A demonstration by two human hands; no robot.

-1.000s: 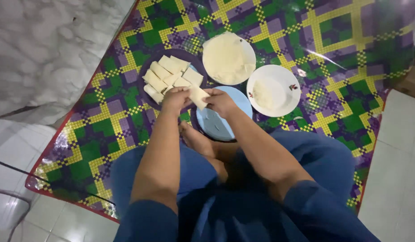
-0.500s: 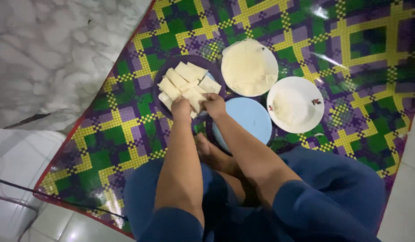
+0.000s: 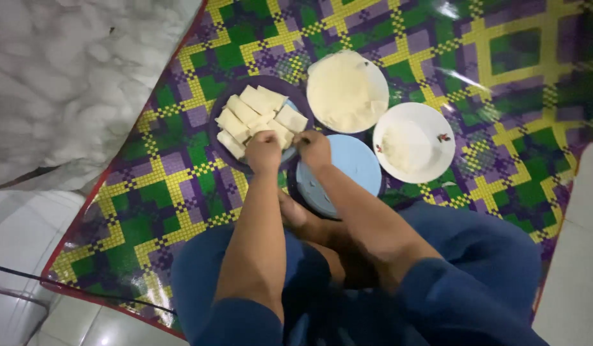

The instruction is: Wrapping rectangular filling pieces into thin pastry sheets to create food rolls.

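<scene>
At 11 o'clock from the blue lid (image 3: 347,168), the folded pastry pieces (image 3: 255,115) sit stacked on a dark plate (image 3: 221,148). Left hand (image 3: 263,152) and right hand (image 3: 313,147) both pinch one piece at the stack's near edge. Likely light, soft, tearable; best gripped by the folded edges.

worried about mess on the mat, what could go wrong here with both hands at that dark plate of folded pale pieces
The folded pale pieces are heaped on the dark round plate, so pressing in another with the left hand and right hand might push one over the rim onto the green, purple and yellow checked mat. The right forearm lies across the light blue round board and could nudge it.
</scene>
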